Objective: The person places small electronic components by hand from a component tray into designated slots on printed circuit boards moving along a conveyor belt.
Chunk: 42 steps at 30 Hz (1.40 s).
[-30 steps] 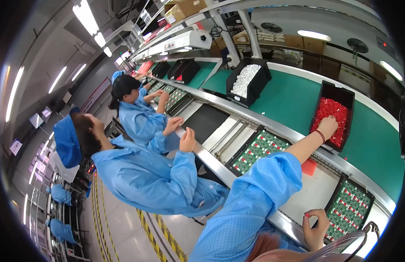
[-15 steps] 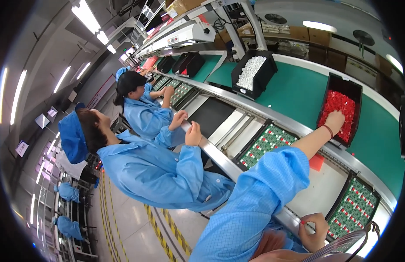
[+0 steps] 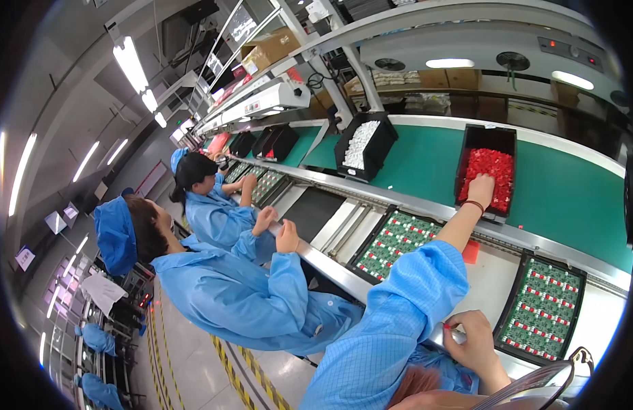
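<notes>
My left hand [image 3: 481, 189] reaches into a black bin [image 3: 486, 134] of small red plastic parts [image 3: 489, 165]. Its fingertips are down among the parts, so what they hold, if anything, is hidden. A dark red band circles that wrist. Lower down, my right hand [image 3: 475, 345] is closed in a pinch on a small red part [image 3: 447, 330], over the near metal rail. Beside it lies a black-framed tray of green circuit boards [image 3: 543, 307] with rows of red and white parts. Another such board tray [image 3: 398, 239] sits further left, partly behind my left sleeve.
A black bin of white parts [image 3: 359, 145] stands on the green bench top [image 3: 426, 157]. A red flat piece [image 3: 471, 252] lies on the line by my left forearm. Two co-workers in blue [image 3: 241, 287] [image 3: 217, 212] sit along the line to the left, hands over it.
My view has shifted, so the bins and trays appear further left in the picture. My left hand stays in the red parts; my right hand keeps its pinch near the rail.
</notes>
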Each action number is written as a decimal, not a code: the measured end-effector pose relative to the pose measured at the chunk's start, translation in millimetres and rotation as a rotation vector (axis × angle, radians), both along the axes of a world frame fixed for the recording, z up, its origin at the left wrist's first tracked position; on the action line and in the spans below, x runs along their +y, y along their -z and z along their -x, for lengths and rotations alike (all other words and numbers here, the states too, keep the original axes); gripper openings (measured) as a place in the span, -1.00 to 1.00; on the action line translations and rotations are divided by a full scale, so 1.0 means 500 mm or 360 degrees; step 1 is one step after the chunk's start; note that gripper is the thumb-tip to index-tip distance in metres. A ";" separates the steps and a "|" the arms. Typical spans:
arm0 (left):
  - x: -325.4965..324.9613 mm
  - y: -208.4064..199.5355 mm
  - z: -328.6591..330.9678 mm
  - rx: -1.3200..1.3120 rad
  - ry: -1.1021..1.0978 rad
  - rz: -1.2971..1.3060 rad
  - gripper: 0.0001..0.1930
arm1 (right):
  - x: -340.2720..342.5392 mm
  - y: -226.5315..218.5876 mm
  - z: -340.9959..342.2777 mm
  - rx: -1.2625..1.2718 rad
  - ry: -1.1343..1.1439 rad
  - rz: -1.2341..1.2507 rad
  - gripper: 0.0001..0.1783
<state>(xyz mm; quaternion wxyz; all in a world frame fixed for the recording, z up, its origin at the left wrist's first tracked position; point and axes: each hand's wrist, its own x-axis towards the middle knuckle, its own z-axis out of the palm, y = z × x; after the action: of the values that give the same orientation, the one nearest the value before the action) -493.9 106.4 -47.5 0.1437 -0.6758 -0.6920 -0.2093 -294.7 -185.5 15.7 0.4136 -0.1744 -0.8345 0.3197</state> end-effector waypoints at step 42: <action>-0.309 -0.113 0.239 -0.1292 0.0513 0.0068 -0.88 | 0.061 0.037 0.018 -0.0301 -0.0187 0.0040 -0.93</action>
<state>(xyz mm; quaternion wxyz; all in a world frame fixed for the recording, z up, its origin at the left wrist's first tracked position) -613.6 -47.9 8.9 -0.1884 -0.6409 -0.5823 -0.4634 -303.6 -154.8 -2.6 0.3114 -0.1595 -0.8745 0.3360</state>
